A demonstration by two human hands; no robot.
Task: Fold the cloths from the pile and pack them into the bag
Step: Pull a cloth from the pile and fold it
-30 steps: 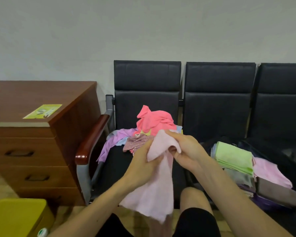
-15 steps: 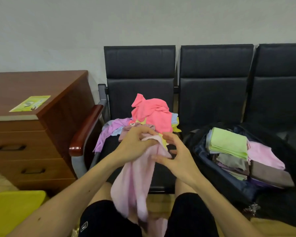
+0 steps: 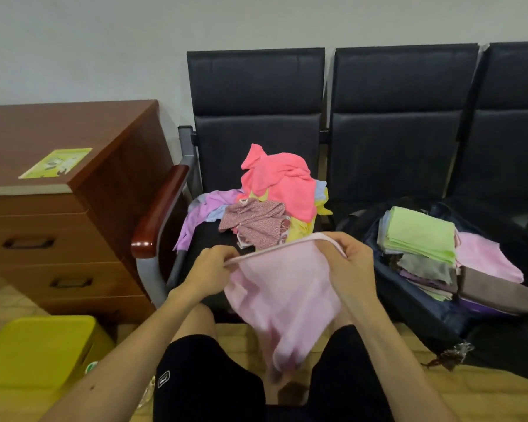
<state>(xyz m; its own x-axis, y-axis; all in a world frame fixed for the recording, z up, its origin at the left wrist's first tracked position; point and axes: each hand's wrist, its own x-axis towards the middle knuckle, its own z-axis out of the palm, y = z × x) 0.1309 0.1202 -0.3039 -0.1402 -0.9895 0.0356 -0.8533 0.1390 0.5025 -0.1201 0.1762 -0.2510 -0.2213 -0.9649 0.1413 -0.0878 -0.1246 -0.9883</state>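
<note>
Black padded seats (image 3: 393, 141) line the pale wall, with a brown drawer unit (image 3: 73, 208) off to the side and a yellow bin (image 3: 37, 351) down on the floor. On the nearest seat sits the pile (image 3: 265, 205), a loose heap topped by a coral-pink cloth, with lilac, yellow and a patterned piece tumbling out beneath. Front and centre, the person has the pale pink cloth (image 3: 284, 296) up between the knees: left hand (image 3: 209, 274) pinches one end of the top hem, right hand (image 3: 349, 263) pinches the other, fingers curled over the edge on both sides. That hem runs across from hand to hand, climbing a little toward the right, and the rest of the cloth hangs down slack and blurred, so it looks mid-shake. Now the relation that matters: the long free drop lies below the hands, and the bag (image 3: 439, 318) lies open on the next seat, off to the right, just beside the right hand and well apart from the left. Inside it a green folded cloth (image 3: 418, 233) tops one stack, pink and brown ones alongside. My read is that the fold is only beginning; the hanging end wants bringing up to the hem, and the right hand is the one placed to carry it into the bag.
</note>
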